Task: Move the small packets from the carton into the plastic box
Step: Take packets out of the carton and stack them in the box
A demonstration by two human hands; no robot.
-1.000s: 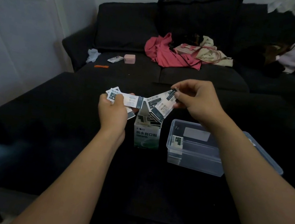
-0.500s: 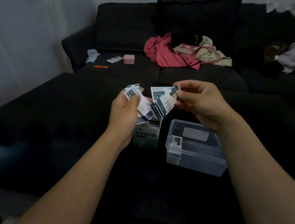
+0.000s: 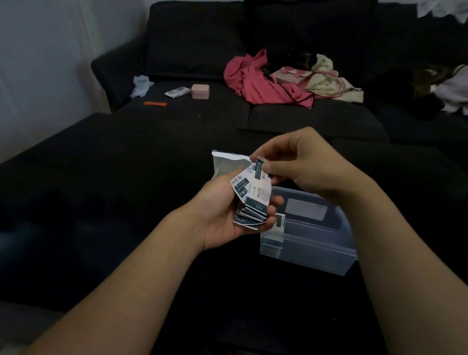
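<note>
The small packets (image 3: 251, 202), flat white paper sachets with dark teal printed bands, sit gathered in a loose, fanned stack. There is only the head view to go on. In it I see my left hand (image 3: 225, 218) cupped palm-up under the stack, fingers curled round its lower edge, so that hand is clenched on the bundle. My right hand (image 3: 297, 163) pinches the top corner of the uppermost packet between thumb and forefinger, grasping it.

Behind the stack stands the white cardboard carton (image 3: 224, 165), its top flap open; my left hand hides its lower part. Just right of the stack and below it sits the clear rectangular plastic box (image 3: 316, 249), open-topped, on the dark tabletop (image 3: 104, 189). A few packets appear to stand against its near-left inner wall, though the dim light makes that hard to confirm.

I judge these packets very light, thin and bendy, with slick faces that slide over one another; the fan shape suggests they slip easily. Squeezing the whole stack across its flat faces near the middle should keep it together. A corner pinch suits only one packet at a time. They look hard to damage, so a firm grip seems safe.
</note>
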